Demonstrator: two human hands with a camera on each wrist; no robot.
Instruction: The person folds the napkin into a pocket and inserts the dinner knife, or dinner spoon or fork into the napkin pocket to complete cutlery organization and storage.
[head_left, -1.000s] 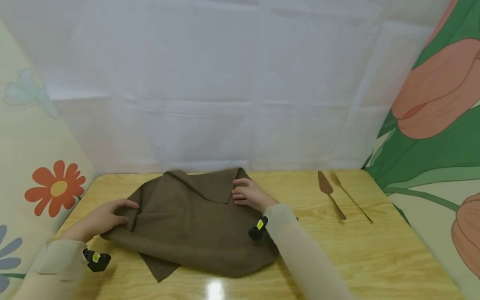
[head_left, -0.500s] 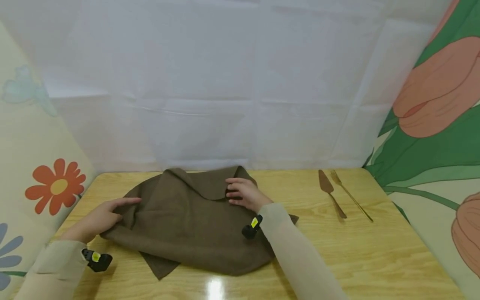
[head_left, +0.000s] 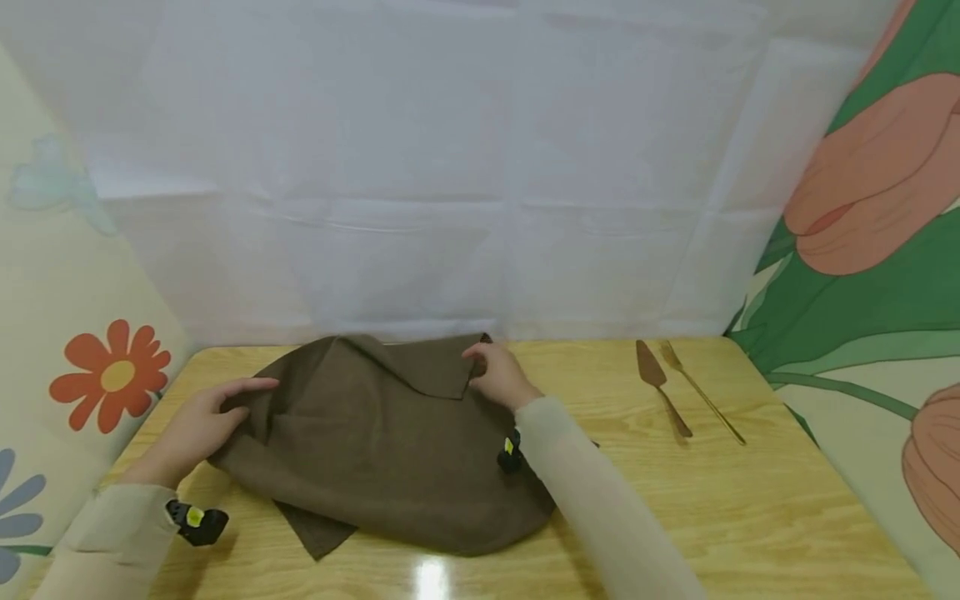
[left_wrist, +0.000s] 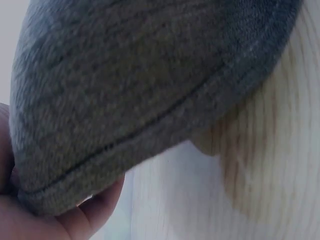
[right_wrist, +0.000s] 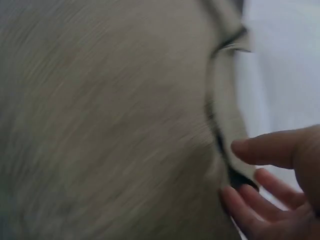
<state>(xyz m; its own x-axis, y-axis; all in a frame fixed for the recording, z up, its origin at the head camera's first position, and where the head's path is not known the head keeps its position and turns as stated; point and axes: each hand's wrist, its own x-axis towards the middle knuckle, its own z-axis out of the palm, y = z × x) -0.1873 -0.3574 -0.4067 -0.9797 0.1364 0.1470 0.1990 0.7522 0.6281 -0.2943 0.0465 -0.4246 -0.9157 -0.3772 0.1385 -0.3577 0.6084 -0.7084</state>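
A brown cloth [head_left: 390, 450] lies rumpled on the table, its far right corner folded back into a flap. At its left edge my left hand [head_left: 197, 421] pinches a raised fold; the left wrist view shows the hemmed cloth [left_wrist: 120, 95] between thumb and fingers. My right hand [head_left: 501, 377] is at the folded corner. In the right wrist view, that hand [right_wrist: 285, 185] has its thumb apart from its fingers, the fingertips touching the cloth [right_wrist: 125, 110] by the flap. Part of the flap is hidden by the hand.
A cake server [head_left: 654, 373] and a gold fork [head_left: 705, 393] lie side by side at the right of the wooden table [head_left: 750, 517]. A white sheet [head_left: 420, 167] hangs behind, and panels with painted flowers [head_left: 117, 377] flank both sides.
My right hand has shifted slightly at the flap, its thumb and forefinger drawing nearer each other by the corner. The left hand has risen a little with the cloth's edge. The utensils have stayed put.
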